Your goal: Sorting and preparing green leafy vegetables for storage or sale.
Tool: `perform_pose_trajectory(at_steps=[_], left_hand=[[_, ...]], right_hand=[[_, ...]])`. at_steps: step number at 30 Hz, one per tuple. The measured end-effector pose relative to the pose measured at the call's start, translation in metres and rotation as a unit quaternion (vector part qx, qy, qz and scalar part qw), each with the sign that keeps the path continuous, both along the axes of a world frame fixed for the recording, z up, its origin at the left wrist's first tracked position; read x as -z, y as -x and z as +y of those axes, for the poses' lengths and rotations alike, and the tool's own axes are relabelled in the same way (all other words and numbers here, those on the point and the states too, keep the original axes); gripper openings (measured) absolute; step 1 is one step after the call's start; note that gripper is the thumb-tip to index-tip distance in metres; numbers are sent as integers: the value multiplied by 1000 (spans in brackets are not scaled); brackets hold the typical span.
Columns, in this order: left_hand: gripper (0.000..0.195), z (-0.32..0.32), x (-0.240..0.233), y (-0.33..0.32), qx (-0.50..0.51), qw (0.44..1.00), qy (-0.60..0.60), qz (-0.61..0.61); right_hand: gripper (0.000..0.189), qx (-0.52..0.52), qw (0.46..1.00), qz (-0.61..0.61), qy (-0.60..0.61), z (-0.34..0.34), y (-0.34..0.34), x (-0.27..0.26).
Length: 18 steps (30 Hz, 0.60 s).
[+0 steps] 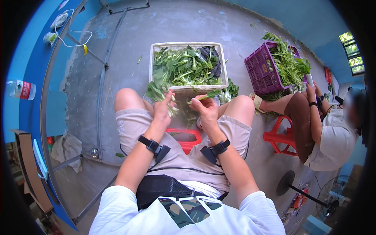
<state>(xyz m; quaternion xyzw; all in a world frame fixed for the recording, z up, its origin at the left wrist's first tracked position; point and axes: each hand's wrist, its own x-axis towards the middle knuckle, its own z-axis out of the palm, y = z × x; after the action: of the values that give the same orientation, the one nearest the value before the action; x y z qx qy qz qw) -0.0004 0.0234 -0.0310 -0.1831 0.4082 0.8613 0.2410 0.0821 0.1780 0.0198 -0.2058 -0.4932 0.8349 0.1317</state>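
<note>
My left hand grips a bunch of leafy greens, its pale stem ends pointing down between my knees. A little to the right, my right hand pinches a single green stalk between thumb and fingers. Just beyond both hands stands a white plastic crate heaped with leafy greens. A dark cloth or bag lies in its right corner. More greens rest on the floor by the crate's near right corner, partly hidden by my right knee.
A purple crate of long-stemmed greens stands at right, beside a seated person holding a bunch. Red plastic stools are under us both. A metal-framed table bounds the left. A fan stands at lower right.
</note>
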Motion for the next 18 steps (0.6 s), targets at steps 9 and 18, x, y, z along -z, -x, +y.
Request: perform_pose_trajectory(at_steps=[9,18], left_hand=[[17,10,-31,-10,138,988,2,64],[30,15,-16,-18,143,983,68,88]], right_hand=[[22,-136,981,-46,127,21,5,20],[18,-127,984,-101,-68,6,5,-4]])
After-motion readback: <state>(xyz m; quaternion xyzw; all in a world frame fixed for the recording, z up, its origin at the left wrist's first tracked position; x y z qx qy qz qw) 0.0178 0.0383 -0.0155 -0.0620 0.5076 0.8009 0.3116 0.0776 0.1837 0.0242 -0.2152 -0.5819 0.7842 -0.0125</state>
